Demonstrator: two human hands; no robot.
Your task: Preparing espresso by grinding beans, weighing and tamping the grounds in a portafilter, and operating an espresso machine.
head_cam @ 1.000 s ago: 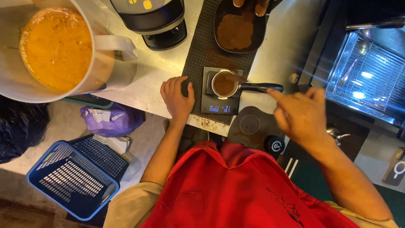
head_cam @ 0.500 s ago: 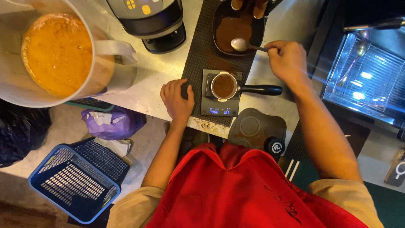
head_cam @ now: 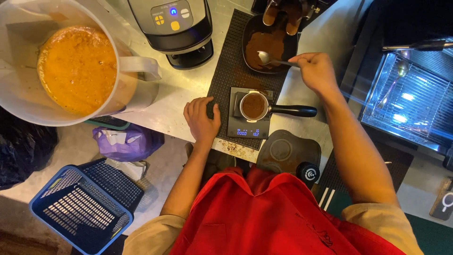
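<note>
**Spoon held over a tray of ground coffee, portafilter resting on the scale**

The fingers of the right hand [head_cam: 315, 71] are pinched together on the handle of a metal spoon [head_cam: 271, 60], whose bowl is held over the brown grounds in a dark tray [head_cam: 252, 35] at the far end of the black ribbed mat [head_cam: 226, 75]. The fingers of the left hand [head_cam: 202, 118] are laid flat and slightly apart, palm down, on the near edge of the same mat; nothing is held by them, and the hand is placed just beside the small digital scale [head_cam: 249, 127].

On the scale a portafilter [head_cam: 255, 106] is set, its round basket filled with ground coffee and its black handle pointed toward the right arm. Blue digits are lit on the front of the scale. Spilled grounds are seen on the counter edge just in front of it, and a dark tamping mat [head_cam: 288, 153] is placed beside them.

Farther out, a grey machine [head_cam: 177, 26] with lit buttons is stood at the back of the counter. A large clear jug [head_cam: 71, 71] of orange liquid is seen on the left. Below the counter, a blue plastic basket [head_cam: 78, 210] and a purple bag [head_cam: 125, 141] are lying on the floor. A red apron [head_cam: 264, 212] is worn by the person.
</note>
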